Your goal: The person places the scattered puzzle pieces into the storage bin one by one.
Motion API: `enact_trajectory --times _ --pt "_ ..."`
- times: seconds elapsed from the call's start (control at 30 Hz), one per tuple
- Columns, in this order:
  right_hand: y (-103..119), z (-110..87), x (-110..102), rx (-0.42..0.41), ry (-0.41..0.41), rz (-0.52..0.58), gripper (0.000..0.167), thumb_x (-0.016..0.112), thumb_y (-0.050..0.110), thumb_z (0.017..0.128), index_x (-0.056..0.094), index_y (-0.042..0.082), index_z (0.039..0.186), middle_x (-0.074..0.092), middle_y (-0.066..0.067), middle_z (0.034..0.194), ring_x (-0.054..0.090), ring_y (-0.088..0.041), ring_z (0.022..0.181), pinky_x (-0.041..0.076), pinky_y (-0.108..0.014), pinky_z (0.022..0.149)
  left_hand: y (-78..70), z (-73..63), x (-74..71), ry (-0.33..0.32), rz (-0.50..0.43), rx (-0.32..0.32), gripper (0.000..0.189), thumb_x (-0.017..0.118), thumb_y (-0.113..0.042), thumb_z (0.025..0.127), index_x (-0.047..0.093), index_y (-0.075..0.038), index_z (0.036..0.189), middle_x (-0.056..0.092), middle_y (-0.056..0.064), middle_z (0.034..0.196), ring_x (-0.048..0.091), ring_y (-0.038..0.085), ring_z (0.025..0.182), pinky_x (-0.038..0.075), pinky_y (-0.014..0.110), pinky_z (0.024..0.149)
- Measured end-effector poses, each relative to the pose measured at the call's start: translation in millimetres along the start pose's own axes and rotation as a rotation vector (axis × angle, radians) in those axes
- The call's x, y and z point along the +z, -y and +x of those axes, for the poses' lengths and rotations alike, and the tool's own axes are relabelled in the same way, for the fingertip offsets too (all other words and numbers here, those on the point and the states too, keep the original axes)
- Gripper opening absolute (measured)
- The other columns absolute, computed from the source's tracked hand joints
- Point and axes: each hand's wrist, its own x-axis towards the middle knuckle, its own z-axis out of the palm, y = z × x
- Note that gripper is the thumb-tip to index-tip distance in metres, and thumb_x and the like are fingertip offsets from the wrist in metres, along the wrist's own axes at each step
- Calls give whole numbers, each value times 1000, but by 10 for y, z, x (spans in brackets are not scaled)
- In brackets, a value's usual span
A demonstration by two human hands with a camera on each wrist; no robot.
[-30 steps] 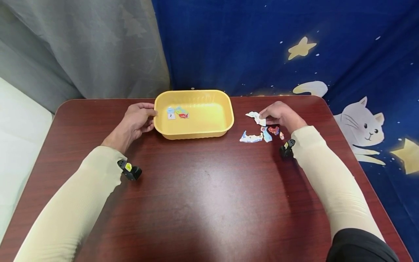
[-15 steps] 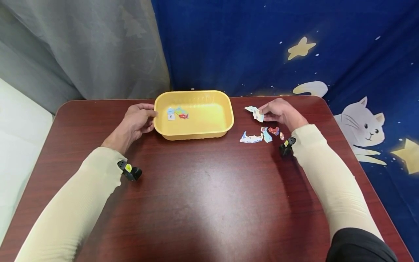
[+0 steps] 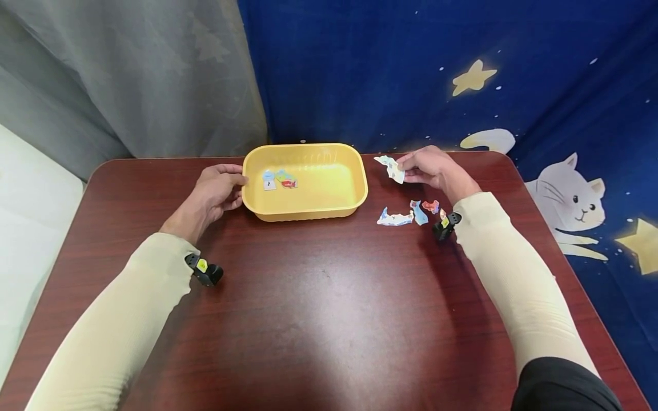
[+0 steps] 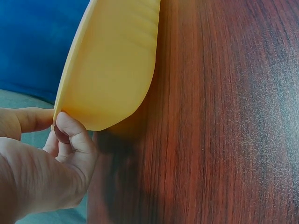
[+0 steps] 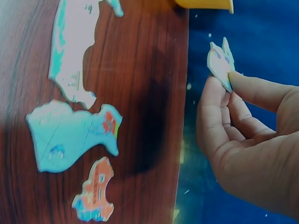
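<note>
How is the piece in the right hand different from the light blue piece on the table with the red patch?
The held piece is pinched in the right hand, off the table; the light blue piece lies flat on it. The held piece looks mostly whitish; the light blue piece has a red patch near one end. Both are thin with irregular outlines.

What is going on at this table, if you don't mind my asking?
A person's left hand grips the end of a yellow tray, while the right hand pinches a pale, irregular piece, held off the table. Small pieces lie inside the tray, and loose pieces lie on the table nearby.
</note>
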Motion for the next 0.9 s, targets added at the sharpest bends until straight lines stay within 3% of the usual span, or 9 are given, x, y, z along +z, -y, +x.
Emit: enact_trajectory --times 0.33,0.77,0.9 --pt "74 -58 155 -82 25 44 6 64 0 90 68 5 92 63 -4 82 61 -15 72 58 -27 71 -8 -2 4 -3 7 3 36 58 -20 97 46 -15 131 53 7 96 53 12 59 54 20 58" --pt "144 -95 342 -87 95 68 8 65 0 89 69 4 95 67 -7 82 64 -17 72 58 -33 81 8 3 6 2 -9 8 37 59 -19 97 46 -14 131 56 6 91 53 12 58 54 20 57" --pt "162 -85 403 -85 117 72 10 64 -2 90 68 3 96 68 -7 84 66 -18 74 58 -32 79 3 -7 6 5 -14 9 36 59 -18 96 46 -14 129 56 4 88 53 12 57 53 20 55"
